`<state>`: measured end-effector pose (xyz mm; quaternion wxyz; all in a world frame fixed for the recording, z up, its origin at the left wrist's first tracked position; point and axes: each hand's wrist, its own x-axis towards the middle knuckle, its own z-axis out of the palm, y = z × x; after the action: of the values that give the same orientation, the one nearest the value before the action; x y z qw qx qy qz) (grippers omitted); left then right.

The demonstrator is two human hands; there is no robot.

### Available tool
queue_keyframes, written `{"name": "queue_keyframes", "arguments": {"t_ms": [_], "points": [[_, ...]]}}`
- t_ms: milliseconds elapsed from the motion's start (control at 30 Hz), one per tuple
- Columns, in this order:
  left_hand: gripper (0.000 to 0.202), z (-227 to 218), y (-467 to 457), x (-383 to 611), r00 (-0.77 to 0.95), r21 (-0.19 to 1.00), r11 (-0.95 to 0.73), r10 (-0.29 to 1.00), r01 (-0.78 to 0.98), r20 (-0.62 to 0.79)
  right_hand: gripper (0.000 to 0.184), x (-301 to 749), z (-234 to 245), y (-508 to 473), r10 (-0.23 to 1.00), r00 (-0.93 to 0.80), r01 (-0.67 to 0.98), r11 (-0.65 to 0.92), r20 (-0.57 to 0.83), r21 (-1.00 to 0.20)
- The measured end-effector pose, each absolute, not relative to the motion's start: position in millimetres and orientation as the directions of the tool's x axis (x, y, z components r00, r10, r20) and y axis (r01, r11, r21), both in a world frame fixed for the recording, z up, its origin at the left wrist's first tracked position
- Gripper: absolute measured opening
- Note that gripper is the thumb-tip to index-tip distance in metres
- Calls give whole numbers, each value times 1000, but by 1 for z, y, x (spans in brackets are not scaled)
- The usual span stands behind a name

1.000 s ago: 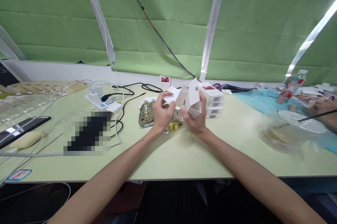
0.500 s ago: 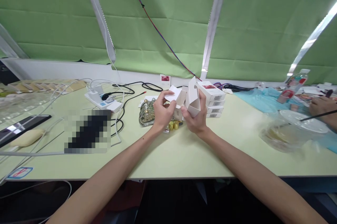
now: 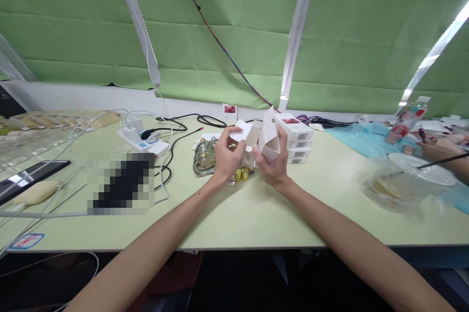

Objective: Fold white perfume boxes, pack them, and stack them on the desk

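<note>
Both my hands are raised over the middle of the pale green table [image 3: 238, 219]. My right hand [image 3: 273, 165] is closed round a small white carton [image 3: 269, 141] whose top flaps stand up. My left hand [image 3: 225, 158] pinches a white flap or card [image 3: 242, 132] at the carton's open end. Just behind my left hand a clear glass bottle [image 3: 203, 158] stands on the table, and a few small gold caps [image 3: 242, 174] lie below my hands. A stack of white boxes with barcodes [image 3: 296, 138] sits right behind the carton.
A white power strip [image 3: 141, 143] with black and white cables lies at the back left, a dark tablet [image 3: 31, 175] at the far left. At the right are a clear plastic container [image 3: 395, 187], a plate [image 3: 421, 165], a bottle [image 3: 406, 119] and another person's hand [image 3: 445, 153] holding a dark stick.
My hands and the carton have stayed almost still. The other person's hand at the right edge has shifted slightly.
</note>
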<state>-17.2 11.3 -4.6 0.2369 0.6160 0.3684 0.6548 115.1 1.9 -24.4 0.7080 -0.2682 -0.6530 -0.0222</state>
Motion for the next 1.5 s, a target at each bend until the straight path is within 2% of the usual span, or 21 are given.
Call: {"name": "queue_keyframes", "arguments": {"t_ms": [500,833,933,1200,1500], "points": [[24,-6,12,-16,-98,781,-595,780,192,618,62,115,-24,3,317,163,429,830,934,-356],[26,-11,14,-17,-25,757,-606,777,246,630,67,115,-26,5,312,243,433,812,919,-390],[26,-9,12,-16,-10,754,-605,778,256,628,67,115,-27,6,276,266,429,824,924,-369],[31,-7,6,-12,28,712,-630,755,309,656,70,117,-32,12,232,310,402,847,922,-348],[24,-10,6,-10,76,666,-651,733,364,676,71,117,-34,11,242,297,426,833,924,-355]]}}
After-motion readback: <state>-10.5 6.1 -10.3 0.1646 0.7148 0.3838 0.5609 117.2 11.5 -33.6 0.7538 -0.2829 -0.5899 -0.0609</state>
